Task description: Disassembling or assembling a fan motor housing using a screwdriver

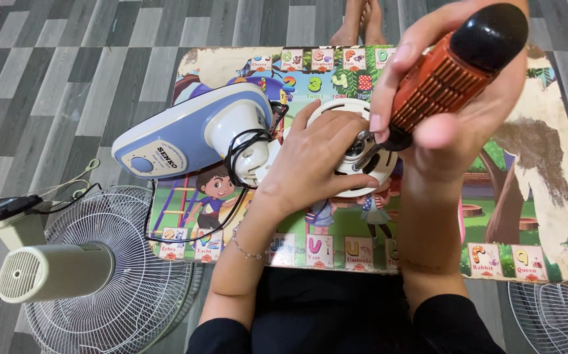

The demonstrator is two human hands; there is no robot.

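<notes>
The left hand (313,154) lies flat, fingers spread, on the round white plastic fan motor housing (356,147) mid-desk. The right hand (448,98), fingers closed around an orange ribbed-handle screwdriver (445,75), angles its shaft down-left into the housing, just right of the left fingertips.

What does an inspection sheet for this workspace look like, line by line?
Surface: low picture-printed table, its print worn off on the right.
Job's things: white round motor housing; orange-handled screwdriver, tip at the housing's metal centre.
Clutter: blue-and-white fan base lying on the table.
Hands: left hand rests on the housing; right hand grips the screwdriver.
Cables: black cord looped beside the fan base.
Surroundings: grey plank floor; white fan grille and cream motor at left; another grille at right.
</notes>
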